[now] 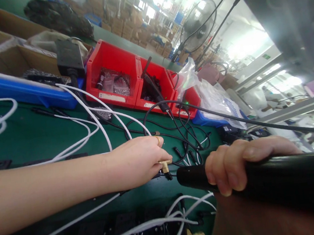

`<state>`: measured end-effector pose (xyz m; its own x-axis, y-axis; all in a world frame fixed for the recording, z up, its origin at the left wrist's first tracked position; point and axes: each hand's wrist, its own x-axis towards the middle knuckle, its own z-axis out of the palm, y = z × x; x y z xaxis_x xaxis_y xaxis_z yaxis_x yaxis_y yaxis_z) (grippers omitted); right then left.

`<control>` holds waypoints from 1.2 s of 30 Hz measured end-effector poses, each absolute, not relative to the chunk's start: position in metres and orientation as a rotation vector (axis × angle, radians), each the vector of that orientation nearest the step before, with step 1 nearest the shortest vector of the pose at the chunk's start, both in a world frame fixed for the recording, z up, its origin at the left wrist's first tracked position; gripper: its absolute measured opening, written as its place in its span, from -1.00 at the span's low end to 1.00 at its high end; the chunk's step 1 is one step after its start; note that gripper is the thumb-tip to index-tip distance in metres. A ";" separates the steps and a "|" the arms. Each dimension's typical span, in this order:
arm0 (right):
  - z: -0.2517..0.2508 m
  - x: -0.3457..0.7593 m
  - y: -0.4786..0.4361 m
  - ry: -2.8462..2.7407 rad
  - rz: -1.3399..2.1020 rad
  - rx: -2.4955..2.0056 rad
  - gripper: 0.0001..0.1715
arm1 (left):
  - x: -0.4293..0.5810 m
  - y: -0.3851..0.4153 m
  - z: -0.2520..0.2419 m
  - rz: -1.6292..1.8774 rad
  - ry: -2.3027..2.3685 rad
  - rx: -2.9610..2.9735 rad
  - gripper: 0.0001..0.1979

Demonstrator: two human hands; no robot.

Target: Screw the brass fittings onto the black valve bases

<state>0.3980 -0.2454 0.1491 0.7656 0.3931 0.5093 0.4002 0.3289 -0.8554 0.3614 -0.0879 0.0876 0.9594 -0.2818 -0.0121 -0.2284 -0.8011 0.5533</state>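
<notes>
Left hand (139, 162) pinching a small brass-coloured fitting (166, 166), right hand (232, 164) curled firmly round a smooth black cylinder (193, 178) — its tapered nose pointing at the fitting, over the green tabletop (36, 139) — white cables (153, 221) looping about, angular red plastic bins (114, 58) further back.

Bright overhead glare, hazy background, stretched edges

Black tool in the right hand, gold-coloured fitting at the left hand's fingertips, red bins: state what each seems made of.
Black tool: probably glossy plastic, from the sheen along its smooth body; coated metal is possible. Gold-coloured fitting: likely brass, from its yellowish tint; too small to judge the finish. Red bins: apparently moulded plastic, fairly smooth, with even colour throughout.
</notes>
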 end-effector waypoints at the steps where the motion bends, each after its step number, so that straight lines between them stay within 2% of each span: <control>1: 0.149 0.398 -0.245 -0.753 0.005 -1.270 -0.66 | 0.361 -0.088 0.088 -0.128 -0.362 2.532 -0.72; 8: 0.149 0.407 -0.253 -0.804 0.104 -1.211 -0.67 | 0.366 -0.088 0.096 -0.136 -0.438 2.524 -0.81; 12: 0.150 0.415 -0.254 -0.928 0.291 -1.187 -0.69 | 0.372 -0.090 0.109 -0.255 -0.504 2.597 -0.61; 16: 0.148 0.410 -0.244 -0.786 0.139 -1.211 -0.56 | 0.377 -0.090 0.115 -0.400 -0.538 2.610 -0.71; 19: 0.147 0.403 -0.241 -0.666 0.008 -1.260 -0.38 | 0.379 -0.088 0.112 -0.373 -0.531 2.563 -0.68; 21: 0.146 0.401 -0.242 -0.688 0.013 -1.266 -0.35 | 0.381 -0.087 0.110 -0.352 -0.529 2.544 -0.65; 33: 0.140 0.409 -0.247 -0.873 0.166 -1.204 -0.63 | 0.384 -0.084 0.108 -0.393 -0.488 2.476 -0.58; 36: 0.137 0.412 -0.250 -0.845 0.148 -1.194 -0.62 | 0.385 -0.083 0.107 -0.406 -0.484 2.466 -0.60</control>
<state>0.4120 -0.2498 0.1373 0.6941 0.5197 0.4982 0.3199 0.3974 -0.8601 0.3846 -0.0832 0.1071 0.8875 -0.4261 -0.1755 -0.2471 -0.7614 0.5993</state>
